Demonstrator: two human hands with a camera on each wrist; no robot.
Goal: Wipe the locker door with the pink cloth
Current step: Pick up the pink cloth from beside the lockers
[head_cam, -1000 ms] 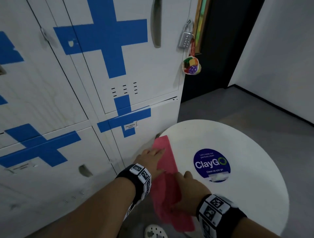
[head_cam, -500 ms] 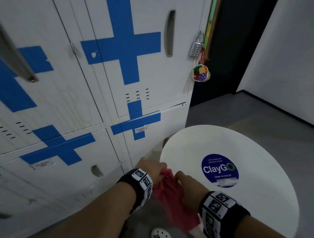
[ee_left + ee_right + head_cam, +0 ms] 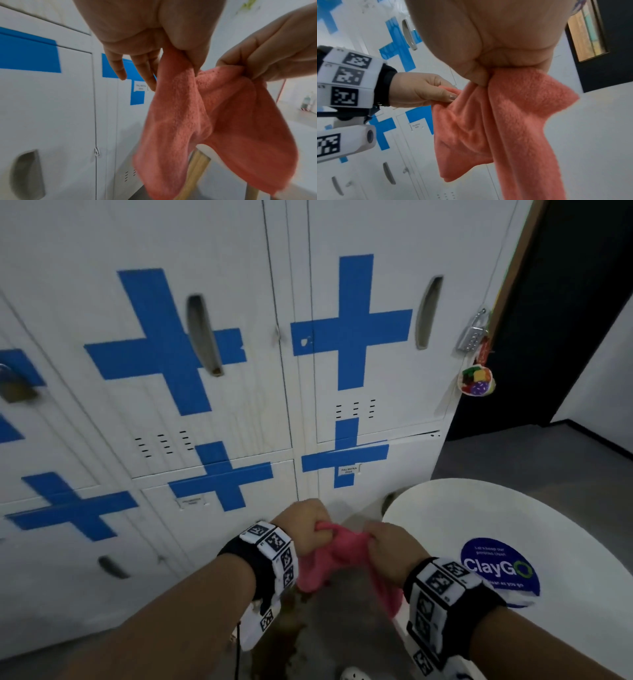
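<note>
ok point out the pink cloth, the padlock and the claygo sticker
pink cloth [image 3: 337, 556], head view, bunched middle between the hands
padlock [image 3: 472, 337], head view, its silver body
claygo sticker [image 3: 496, 566], head view, blue field by the lettering

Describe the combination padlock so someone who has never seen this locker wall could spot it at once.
Start at the wall of white lockers marked with blue tape crosses and follow the upper row to its far right edge, beside the dark doorway. There hangs the silver combination padlock. Unlike the brass padlock at the far left, it has a colourful charm dangling below it.
</note>
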